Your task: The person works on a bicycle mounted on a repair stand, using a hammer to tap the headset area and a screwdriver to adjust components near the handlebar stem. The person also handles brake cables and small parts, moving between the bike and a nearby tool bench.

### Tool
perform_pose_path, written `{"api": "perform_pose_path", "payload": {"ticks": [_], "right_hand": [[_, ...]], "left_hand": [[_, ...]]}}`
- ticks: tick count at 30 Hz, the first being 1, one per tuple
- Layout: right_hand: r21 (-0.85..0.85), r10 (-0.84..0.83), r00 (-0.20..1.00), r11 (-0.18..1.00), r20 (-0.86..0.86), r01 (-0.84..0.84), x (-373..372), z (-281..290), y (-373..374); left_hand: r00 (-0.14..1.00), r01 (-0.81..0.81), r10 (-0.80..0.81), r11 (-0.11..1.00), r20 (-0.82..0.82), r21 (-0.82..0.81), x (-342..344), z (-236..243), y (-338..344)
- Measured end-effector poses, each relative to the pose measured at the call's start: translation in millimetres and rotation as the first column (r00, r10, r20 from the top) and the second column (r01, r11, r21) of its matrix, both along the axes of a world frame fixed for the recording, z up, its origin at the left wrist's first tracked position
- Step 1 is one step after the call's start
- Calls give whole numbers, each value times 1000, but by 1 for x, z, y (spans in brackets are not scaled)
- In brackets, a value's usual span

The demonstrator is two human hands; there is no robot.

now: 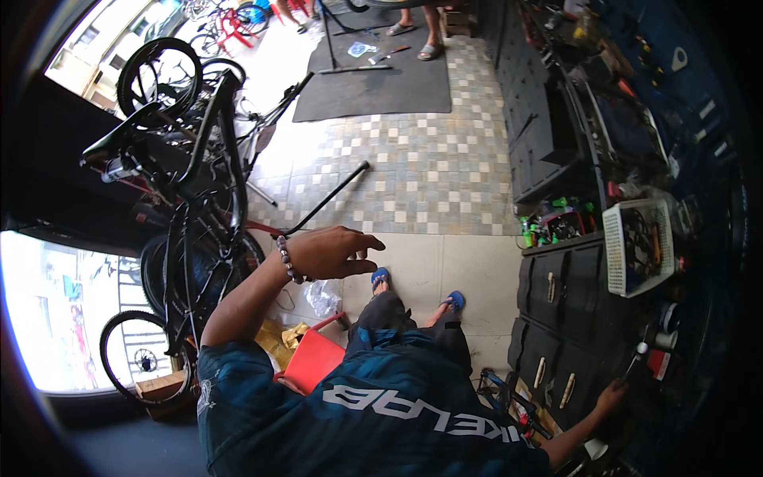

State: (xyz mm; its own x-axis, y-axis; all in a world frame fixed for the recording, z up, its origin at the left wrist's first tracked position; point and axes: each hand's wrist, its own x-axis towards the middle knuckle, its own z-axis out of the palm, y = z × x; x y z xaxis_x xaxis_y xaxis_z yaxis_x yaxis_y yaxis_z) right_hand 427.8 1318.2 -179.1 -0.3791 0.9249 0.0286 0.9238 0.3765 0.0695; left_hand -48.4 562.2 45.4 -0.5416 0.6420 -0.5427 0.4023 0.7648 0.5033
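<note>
A tiled floor (405, 191) is spreading beneath everything, small glossy squares of cream, tan and blue-grey giving way to large plain beige slabs. Along the right, a dark drawer cabinet (576, 274) is showing flat fronts with slim, pale, rod-like handles (550, 286). On the left, a black bicycle (208, 139) is displaying thick, smooth, angled tubes. A matt, dark grey rectangular mat (381, 97) is lying farther off. A smooth red plastic seat (314, 362) is sitting beside the person, and a white lattice-walled plastic basket (616, 250) is resting on the cabinet.

The left hand (338, 250) is hovering empty, its fingers bending loosely, its thumb standing apart from them. The right hand (612, 396) is reaching over the cabinet's side; whether its fingers are pinching or merely touching, I cannot tell. Just at its fingertips, a slim, shiny, metal-looking tool (634, 366) is pointing away, ending in a round whitish knob. Round, dark beads are forming a bracelet (286, 258) around the left wrist.
</note>
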Motion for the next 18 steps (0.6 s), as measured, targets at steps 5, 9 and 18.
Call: {"api": "perform_pose_path", "payload": {"ticks": [5, 9, 18], "right_hand": [[-199, -125, 572, 978, -811, -68, -103, 74, -59], [-139, -32, 293, 925, -956, -353, -236, 106, -212], [-500, -656, 390, -21, -647, -866, -488, 25, -729]], "left_hand": [[970, -222, 215, 974, -111, -53, 7, 17, -111], [880, -430, 370, 887, -298, -168, 26, 57, -244], [271, -817, 932, 355, -240, 455, 18, 26, -508]]}}
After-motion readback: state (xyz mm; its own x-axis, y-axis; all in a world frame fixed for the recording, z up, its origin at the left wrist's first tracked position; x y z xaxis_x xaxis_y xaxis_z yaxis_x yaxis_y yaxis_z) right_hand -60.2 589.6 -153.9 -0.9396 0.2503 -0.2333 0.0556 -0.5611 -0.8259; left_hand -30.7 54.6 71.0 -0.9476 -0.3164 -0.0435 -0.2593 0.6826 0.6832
